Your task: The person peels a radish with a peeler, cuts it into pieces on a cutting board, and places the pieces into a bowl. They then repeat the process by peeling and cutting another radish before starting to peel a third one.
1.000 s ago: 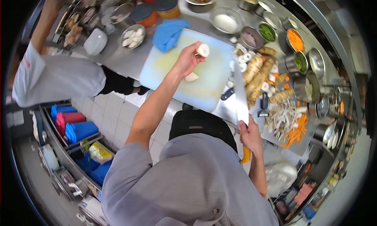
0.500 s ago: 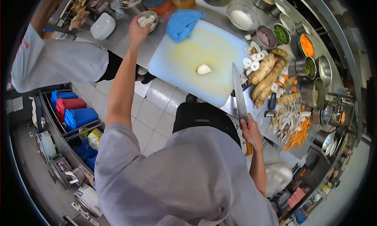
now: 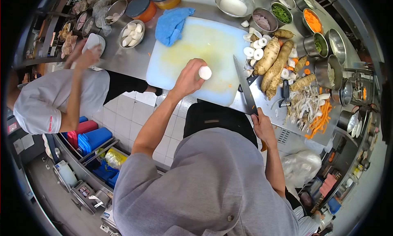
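Note:
My left hand [image 3: 189,79] is closed around a peeled white root vegetable piece [image 3: 205,73], its round cut face turned outward above the white cutting board [image 3: 223,39]. In my right hand [image 3: 263,127], the handle of a long kitchen knife [image 3: 247,91] is gripped, the blade slanting up past the board's right edge. A metal bowl [image 3: 122,42] of white chunks stands left of the board. Across the board's upper left corner lies a blue cloth [image 3: 171,26]. To the right are brown-skinned roots [image 3: 279,70], white cut rounds [image 3: 258,54] and a black-handled peeler [image 3: 285,92].
At left, a co-worker's blurred hands [image 3: 85,55] are at a stack of white containers [image 3: 96,41]. Peelings [image 3: 301,109] and orange strips [image 3: 320,120] lie at the counter's right. Metal bowls [image 3: 234,12] and lidded tubs [image 3: 141,8] line the back.
My left hand has left the bowl of chunks, come back to the board and picked up the white piece. The knife stays in my right hand. The co-worker's hands have reached the white containers.

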`<action>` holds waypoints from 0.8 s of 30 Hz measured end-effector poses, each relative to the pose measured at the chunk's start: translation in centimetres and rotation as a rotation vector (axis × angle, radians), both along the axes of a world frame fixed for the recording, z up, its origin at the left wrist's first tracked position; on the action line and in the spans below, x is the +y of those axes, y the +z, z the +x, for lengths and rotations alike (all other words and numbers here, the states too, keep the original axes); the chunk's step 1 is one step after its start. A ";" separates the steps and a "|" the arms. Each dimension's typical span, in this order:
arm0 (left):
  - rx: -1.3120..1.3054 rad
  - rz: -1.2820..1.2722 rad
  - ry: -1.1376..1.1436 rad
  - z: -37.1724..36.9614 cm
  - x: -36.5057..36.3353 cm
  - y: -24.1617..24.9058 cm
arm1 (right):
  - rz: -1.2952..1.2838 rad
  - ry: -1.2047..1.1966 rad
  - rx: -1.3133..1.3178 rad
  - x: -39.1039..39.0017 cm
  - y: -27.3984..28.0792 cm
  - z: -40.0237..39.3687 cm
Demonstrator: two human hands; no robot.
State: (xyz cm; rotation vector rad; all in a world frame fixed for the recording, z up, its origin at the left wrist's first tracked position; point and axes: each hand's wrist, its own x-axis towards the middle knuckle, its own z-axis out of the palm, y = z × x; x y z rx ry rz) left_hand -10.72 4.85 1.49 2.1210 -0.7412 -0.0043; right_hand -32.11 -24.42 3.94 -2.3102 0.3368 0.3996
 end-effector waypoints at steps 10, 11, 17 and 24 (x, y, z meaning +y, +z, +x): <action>0.472 -0.518 0.228 -0.1 -3.6 0.5 | 0.003 -0.002 0.019 -0.6 0.1 0.3; 0.439 -0.356 0.265 0.2 -3.4 -0.6 | 0.009 -0.008 -0.013 -0.7 0.1 0.3; 0.419 0.010 0.426 0.5 -2.3 -1.9 | 0.031 0.001 -0.046 -0.1 2.1 0.9; 0.343 -0.111 0.263 0.3 -1.3 -1.2 | -0.020 0.116 -0.068 2.7 4.0 2.9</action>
